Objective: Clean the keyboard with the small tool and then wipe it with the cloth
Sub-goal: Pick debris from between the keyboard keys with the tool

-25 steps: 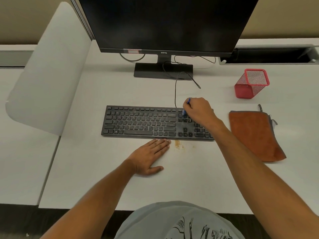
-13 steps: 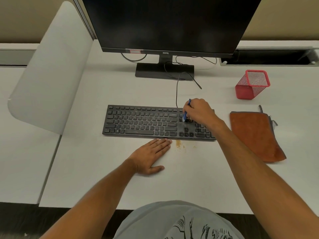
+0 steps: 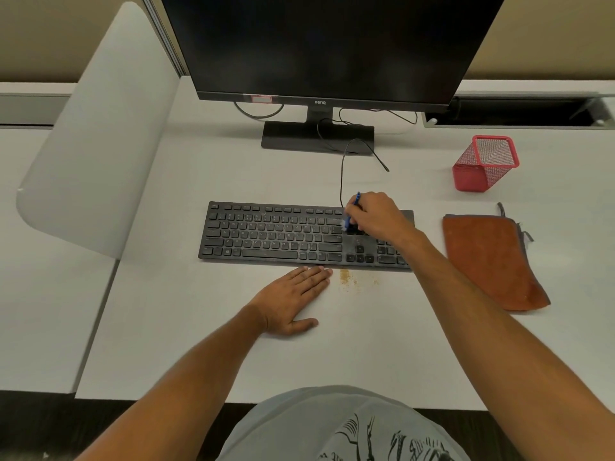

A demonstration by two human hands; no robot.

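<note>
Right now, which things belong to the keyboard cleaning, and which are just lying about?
Job: black flat keyboard; small blue tool gripped by right hand; folded orange cloth.
Lying about: red mesh pen holder; black monitor; white divider panel.

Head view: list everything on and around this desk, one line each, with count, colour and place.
desk: one, white, under everything
monitor: one, black, screen dark, at the back on its stand
keyboard: one, black, centre of the desk
small tool: one, blue, its tip on the keys right of the main block
crumbs: a scatter, tan, on the desk by the keyboard's front edge
cloth: one, orange-brown, right of the keyboard
mesh cup: one, red, tipped over, back right
divider panel: one, white, left
left hand: flat on the desk, fingertips at the keyboard's front edge
right hand: grip on the small tool
</note>
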